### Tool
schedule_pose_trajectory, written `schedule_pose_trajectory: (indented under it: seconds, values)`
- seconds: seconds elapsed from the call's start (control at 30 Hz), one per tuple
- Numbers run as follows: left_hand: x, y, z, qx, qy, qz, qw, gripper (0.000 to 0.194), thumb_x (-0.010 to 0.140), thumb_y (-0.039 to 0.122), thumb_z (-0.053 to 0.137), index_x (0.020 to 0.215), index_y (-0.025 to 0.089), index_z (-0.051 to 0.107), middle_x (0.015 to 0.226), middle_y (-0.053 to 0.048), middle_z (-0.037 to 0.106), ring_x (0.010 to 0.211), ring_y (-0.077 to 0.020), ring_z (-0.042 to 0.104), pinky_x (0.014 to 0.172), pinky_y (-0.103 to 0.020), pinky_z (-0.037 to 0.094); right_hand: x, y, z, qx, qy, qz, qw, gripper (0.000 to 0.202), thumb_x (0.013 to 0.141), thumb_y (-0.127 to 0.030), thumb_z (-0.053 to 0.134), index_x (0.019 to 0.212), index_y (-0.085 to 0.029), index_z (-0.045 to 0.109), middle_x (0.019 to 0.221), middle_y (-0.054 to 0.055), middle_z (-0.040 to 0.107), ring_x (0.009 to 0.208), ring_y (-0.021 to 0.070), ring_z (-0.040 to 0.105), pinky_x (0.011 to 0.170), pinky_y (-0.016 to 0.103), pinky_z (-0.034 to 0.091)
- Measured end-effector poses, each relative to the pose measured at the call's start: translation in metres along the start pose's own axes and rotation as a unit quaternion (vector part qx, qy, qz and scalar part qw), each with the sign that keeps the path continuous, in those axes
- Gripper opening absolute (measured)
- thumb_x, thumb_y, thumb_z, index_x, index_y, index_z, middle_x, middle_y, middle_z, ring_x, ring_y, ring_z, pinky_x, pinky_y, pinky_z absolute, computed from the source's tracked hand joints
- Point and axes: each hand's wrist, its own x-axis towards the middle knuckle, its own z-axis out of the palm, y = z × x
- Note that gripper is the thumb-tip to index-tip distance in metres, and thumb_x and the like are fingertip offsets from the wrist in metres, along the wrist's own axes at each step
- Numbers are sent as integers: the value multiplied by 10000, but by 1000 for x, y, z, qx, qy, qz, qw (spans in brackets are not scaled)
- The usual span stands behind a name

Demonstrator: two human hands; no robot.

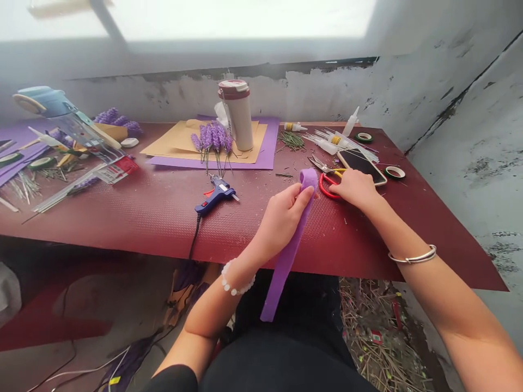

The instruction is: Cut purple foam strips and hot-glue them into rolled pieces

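Observation:
My left hand [286,218] is closed on a purple felt strip [281,277], pinching it near its top. The strip's upper end curls over in a loop, and its long tail hangs past the table edge toward my lap. My right hand [355,188] is at the red and yellow handles of a pair of scissors [326,182], its fingers curled around them and partly hidden. The scissors lie on the table with their metal blades pointing away to the left. Just beyond my right hand is a phone [363,165] with a dark screen.
A blue glue gun [216,195] lies on the dark red table [143,212], its cord dropping over the edge. Purple flower stems [212,136] and a cup [241,120] rest on brown paper [167,144]. A water bottle [69,117] is at left; tape rolls [395,172] at right.

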Motion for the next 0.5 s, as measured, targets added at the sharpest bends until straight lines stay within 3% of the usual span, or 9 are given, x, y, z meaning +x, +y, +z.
schedule_pose_trajectory:
  seconds: [0.07,0.17,0.27,0.3,0.37,0.4,0.47,0.5]
  values:
    - [0,0,1,-10,30,-4,1000,131,999,320,543,1010,199,593,570,73,433,554,-138,457,601,-284,335,-2,-2,-4,28,-8,13,999,182,646,-157,757,611,-196,583,766,146,698,899,370,689,815,477,468]
    - [0,1,0,-50,49,-4,998,222,1004,262,515,1217,226,463,603,84,458,541,-142,450,605,-288,347,-16,-3,-12,104,-23,8,994,215,626,-179,715,566,-236,517,582,38,596,671,263,640,641,391,474]
    - [0,2,-3,-60,51,7,997,125,1001,227,484,1123,253,470,686,64,505,576,-126,418,611,-277,351,-47,-4,-18,203,-44,-23,978,145,609,-210,672,692,-225,553,665,5,622,567,176,572,560,342,478]
    - [0,2,-4,-55,45,10,997,60,999,235,489,1054,247,509,718,49,523,605,-123,434,621,-276,360,-60,-5,-18,263,-52,-40,962,160,635,-249,650,764,-225,559,716,-2,623,569,155,562,544,320,484]
    - [0,0,-5,-81,22,0,996,70,986,250,507,1014,233,569,817,12,585,667,-127,487,631,-274,389,-86,-4,-19,522,-60,-46,850,217,646,-301,664,809,-235,537,732,-21,598,495,112,467,454,279,415]
    - [-1,-2,-5,-109,7,-10,994,111,971,245,526,1063,232,588,883,-6,616,696,-132,512,625,-271,403,-97,-3,-18,574,-112,-35,811,236,656,-339,706,782,-238,534,685,-40,558,461,100,428,414,260,382]
    - [-1,-8,-5,-172,-22,-31,984,326,928,222,581,1251,254,556,1031,-31,649,705,-132,528,591,-263,419,-118,2,-13,603,-159,4,782,350,700,-497,772,730,-239,537,630,-46,483,476,104,398,374,227,331]
    - [-1,-11,-4,-192,-36,-37,980,439,905,215,614,1330,273,518,1102,-37,650,695,-127,524,574,-259,421,-126,6,-10,605,-167,16,778,462,688,-647,766,719,-242,546,627,-44,467,468,102,369,359,227,317]
